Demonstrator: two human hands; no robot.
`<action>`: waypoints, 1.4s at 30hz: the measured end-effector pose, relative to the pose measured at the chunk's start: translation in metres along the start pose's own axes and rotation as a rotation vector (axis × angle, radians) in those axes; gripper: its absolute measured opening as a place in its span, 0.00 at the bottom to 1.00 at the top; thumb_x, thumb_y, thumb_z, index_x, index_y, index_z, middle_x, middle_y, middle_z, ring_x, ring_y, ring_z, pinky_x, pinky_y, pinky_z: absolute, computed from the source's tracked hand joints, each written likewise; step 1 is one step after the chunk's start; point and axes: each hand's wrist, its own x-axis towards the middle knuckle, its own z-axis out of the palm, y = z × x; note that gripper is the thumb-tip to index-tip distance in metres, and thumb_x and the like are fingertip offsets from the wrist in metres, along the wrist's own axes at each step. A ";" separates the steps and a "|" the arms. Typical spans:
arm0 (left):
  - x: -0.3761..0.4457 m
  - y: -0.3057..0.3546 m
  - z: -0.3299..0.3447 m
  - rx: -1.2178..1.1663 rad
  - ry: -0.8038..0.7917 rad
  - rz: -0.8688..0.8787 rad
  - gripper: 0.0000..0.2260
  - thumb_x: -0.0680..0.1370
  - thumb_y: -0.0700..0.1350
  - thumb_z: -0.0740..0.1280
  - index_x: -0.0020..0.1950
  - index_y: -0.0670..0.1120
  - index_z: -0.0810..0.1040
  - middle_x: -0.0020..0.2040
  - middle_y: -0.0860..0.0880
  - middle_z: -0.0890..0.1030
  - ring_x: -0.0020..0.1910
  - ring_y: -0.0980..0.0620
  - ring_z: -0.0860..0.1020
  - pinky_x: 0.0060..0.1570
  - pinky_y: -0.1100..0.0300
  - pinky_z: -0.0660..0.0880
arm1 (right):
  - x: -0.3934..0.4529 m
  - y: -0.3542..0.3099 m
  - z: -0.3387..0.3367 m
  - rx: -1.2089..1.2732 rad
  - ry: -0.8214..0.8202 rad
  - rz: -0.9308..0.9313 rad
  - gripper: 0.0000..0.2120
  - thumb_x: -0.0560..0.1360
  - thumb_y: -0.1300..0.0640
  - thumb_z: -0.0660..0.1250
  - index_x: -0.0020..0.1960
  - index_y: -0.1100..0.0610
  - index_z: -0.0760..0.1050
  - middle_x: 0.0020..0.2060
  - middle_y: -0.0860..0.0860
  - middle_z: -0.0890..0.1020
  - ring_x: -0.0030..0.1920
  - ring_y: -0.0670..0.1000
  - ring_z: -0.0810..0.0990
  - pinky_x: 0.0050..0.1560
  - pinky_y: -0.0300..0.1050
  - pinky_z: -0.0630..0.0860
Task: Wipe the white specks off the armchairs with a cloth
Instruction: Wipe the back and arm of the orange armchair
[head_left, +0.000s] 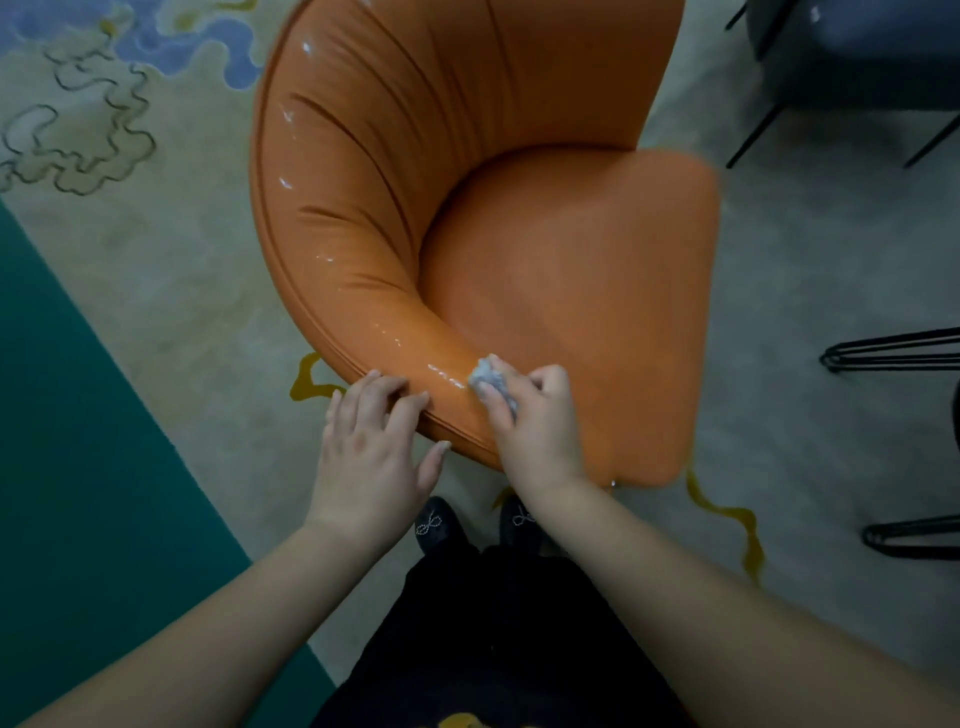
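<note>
An orange armchair (519, 208) fills the middle of the head view, seen from above. White glints and specks run along its curved arm, the nearest streak (444, 375) just left of the cloth. My right hand (535, 421) grips a crumpled pale grey cloth (488, 379) and presses it on the near arm of the chair. My left hand (376, 441) rests flat on the chair's near outer edge, fingers spread and straight, a short way left of the cloth.
A beige carpet with wavy patterns (130, 234) lies under the chair, with a teal area (78, 467) at left. A dark grey chair (857, 52) stands at the upper right. Black wire legs (893, 351) reach in from the right. My shoes (436, 525) stand below the chair.
</note>
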 end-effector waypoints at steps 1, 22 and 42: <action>0.001 -0.001 0.000 -0.005 0.000 0.004 0.20 0.71 0.52 0.71 0.60 0.44 0.78 0.62 0.42 0.74 0.68 0.38 0.68 0.66 0.35 0.64 | 0.003 -0.001 0.001 -0.014 -0.030 -0.051 0.18 0.77 0.52 0.67 0.65 0.54 0.76 0.45 0.52 0.67 0.45 0.52 0.71 0.48 0.43 0.69; 0.018 -0.017 -0.015 -0.104 -0.037 -0.074 0.15 0.72 0.48 0.74 0.57 0.49 0.80 0.67 0.41 0.69 0.70 0.37 0.63 0.68 0.40 0.61 | -0.002 0.058 -0.040 -0.032 0.021 0.284 0.17 0.78 0.51 0.65 0.66 0.51 0.75 0.49 0.52 0.65 0.49 0.54 0.74 0.54 0.38 0.68; 0.083 -0.106 -0.060 -0.079 -0.087 0.125 0.18 0.70 0.51 0.75 0.56 0.47 0.78 0.68 0.43 0.69 0.68 0.40 0.64 0.66 0.41 0.64 | 0.040 -0.068 0.069 0.023 0.173 0.215 0.15 0.78 0.50 0.65 0.61 0.56 0.77 0.43 0.45 0.65 0.42 0.42 0.70 0.46 0.26 0.66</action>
